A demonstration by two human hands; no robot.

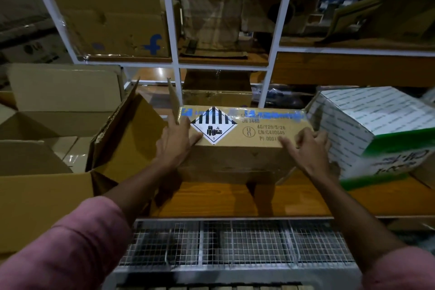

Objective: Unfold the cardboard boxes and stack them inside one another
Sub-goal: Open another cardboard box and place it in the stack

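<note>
A brown cardboard box with a black-and-white hazard diamond and blue tape on top sits on the wooden shelf in front of me. My left hand holds its left end, fingers lying along the side and the thumb on the top edge. My right hand grips the right end, thumb on top and fingers curled round the corner. A large open brown box with raised flaps stands to the left, one flap leaning close to my left hand.
A white carton with a green band presses against the box's right end. White metal racking behind holds more cartons. A wire-mesh rack lies below the shelf edge. Another open box stands at the far left.
</note>
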